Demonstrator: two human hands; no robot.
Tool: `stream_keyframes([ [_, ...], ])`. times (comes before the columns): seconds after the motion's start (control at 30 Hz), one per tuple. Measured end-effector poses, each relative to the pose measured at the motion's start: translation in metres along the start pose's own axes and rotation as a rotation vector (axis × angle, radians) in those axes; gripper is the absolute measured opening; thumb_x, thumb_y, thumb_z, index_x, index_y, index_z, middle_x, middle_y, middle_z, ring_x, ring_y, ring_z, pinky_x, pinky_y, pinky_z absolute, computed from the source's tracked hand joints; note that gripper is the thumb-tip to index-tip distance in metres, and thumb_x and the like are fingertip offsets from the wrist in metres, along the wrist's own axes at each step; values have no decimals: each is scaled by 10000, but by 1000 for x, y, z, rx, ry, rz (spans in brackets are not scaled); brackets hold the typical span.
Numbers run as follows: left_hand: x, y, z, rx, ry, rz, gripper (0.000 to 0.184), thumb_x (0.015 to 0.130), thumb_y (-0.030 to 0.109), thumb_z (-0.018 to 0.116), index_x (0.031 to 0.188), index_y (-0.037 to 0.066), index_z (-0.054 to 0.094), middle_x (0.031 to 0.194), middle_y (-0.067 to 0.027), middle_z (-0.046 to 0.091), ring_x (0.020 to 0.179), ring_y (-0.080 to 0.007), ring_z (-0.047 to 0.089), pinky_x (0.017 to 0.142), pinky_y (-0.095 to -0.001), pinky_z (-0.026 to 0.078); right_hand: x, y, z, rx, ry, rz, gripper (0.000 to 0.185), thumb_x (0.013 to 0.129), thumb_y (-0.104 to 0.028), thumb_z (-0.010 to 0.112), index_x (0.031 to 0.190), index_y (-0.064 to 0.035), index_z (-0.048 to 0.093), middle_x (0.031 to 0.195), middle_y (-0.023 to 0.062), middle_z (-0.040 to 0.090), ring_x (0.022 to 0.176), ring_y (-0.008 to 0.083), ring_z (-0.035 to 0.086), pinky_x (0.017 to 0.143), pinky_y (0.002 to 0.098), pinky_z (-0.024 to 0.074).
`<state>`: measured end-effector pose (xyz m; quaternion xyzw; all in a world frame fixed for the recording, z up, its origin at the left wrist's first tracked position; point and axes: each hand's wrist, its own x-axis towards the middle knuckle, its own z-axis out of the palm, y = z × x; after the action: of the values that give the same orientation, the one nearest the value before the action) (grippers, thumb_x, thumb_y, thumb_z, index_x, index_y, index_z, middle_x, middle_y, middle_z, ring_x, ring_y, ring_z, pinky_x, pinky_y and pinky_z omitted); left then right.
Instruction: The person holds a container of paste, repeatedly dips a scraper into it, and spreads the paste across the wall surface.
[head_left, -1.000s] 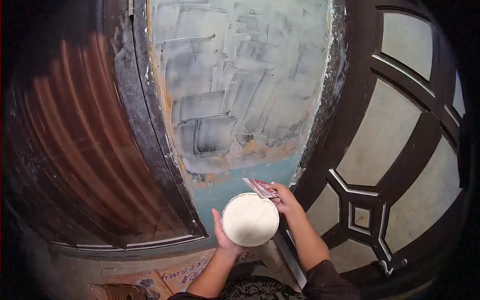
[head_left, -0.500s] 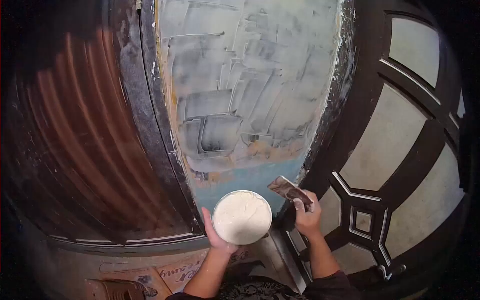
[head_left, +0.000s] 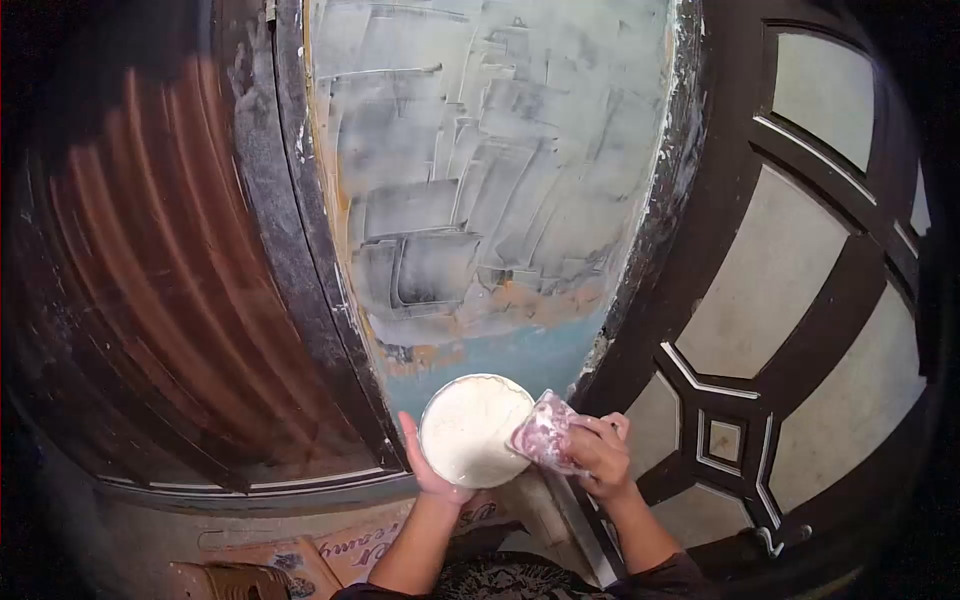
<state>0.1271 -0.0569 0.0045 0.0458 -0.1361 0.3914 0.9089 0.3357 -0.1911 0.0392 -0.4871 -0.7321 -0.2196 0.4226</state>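
My left hand point(head_left: 436, 478) is wrapped around the lower left side of a round tub point(head_left: 424, 432) and holds it up. Smooth cream-white putty point(head_left: 475, 430) fills the tub almost to its rim. At the tub's right rim, my right hand point(head_left: 602, 455) grips a flat putty spreader point(head_left: 545, 432). White smears cover its reddish-brown face, and its far edge meets or overlaps the rim. Beyond both hands stands a wall panel point(head_left: 500, 190), coated with uneven grey-white strokes above a bare blue strip point(head_left: 510, 348).
Dark, paint-spotted frames point(head_left: 320, 240) border the wall panel. To the left hangs a brown curtain point(head_left: 170, 260) behind glass. A dark panelled door point(head_left: 770, 260) with a metal handle point(head_left: 768, 543) is on the right. Printed cardboard point(head_left: 350, 545) lies on the floor below.
My right hand has brought the spreader left and down to the tub's rim. The spreader has turned, showing a putty-smeared face. My left hand and the tub have barely shifted.
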Motion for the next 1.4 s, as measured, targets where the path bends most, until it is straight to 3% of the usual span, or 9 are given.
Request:
stream_keyframes([
  [0.2,-6,0,8,291,112,-7,1010,889,840,259,1529,65,356,1545,-193,405,1366,-450,436,1091,-638,375,-27,52,28,13,100,275,428,641,82,524,1022,5,705,1031,133,722,1013,363,675,887,448,480],
  [0.47,-4,4,6,307,202,98,992,899,826,292,1492,39,410,1501,-205,459,1326,-413,491,1098,-572,399,-5,-12,-1,109,-81,-88,386,694,-149,691,1052,-10,724,1121,137,695,1068,366,634,907,509,487],
  [0.7,-8,4,6,200,38,12,1007,888,839,283,1513,55,382,1528,-187,431,1350,-408,472,1098,-581,399,-24,32,4,5,-15,4,283,794,-69,618,1055,-38,722,1082,119,702,1039,341,640,866,456,506],
  [0.83,-7,6,4,348,184,37,1001,890,837,285,1510,57,388,1515,-183,447,1337,-411,482,1076,-603,412,-22,42,2,78,177,304,234,815,40,589,1019,10,699,1046,166,701,989,351,673,897,404,516],
  [0.9,-2,6,6,350,95,41,997,891,836,276,1509,62,390,1509,-179,452,1310,-414,504,1046,-609,438,-15,22,-6,441,334,828,249,933,11,565,1171,44,630,1086,132,704,984,211,682,889,331,523],
  [0.97,4,6,1,416,151,41,970,850,866,321,1520,167,375,1538,-166,399,1297,-516,464,855,-887,329,-8,26,-16,1034,459,900,308,943,-22,592,1239,64,588,1110,111,695,980,194,680,883,323,530],
  [1.1,6,-7,14,362,146,7,973,867,851,313,1513,126,382,1515,-177,431,1285,-502,484,889,-850,362,-1,23,-9,1230,421,1046,328,939,-28,584,1249,78,581,1133,122,689,1010,190,680,892,328,543],
  [1.17,6,-13,15,367,131,-7,995,893,834,278,1508,59,388,1503,-180,459,1313,-422,498,1068,-612,414,-1,28,4,1246,441,1019,331,933,-4,561,1253,78,587,1143,122,691,1016,198,684,888,337,546],
  [1.4,5,-27,9,382,169,-46,1013,894,837,269,1520,47,369,1518,-191,442,1341,-410,478,1090,-598,395,-1,66,23,1251,552,1156,311,935,2,545,1233,75,596,1114,121,695,964,206,694,842,345,555],
])
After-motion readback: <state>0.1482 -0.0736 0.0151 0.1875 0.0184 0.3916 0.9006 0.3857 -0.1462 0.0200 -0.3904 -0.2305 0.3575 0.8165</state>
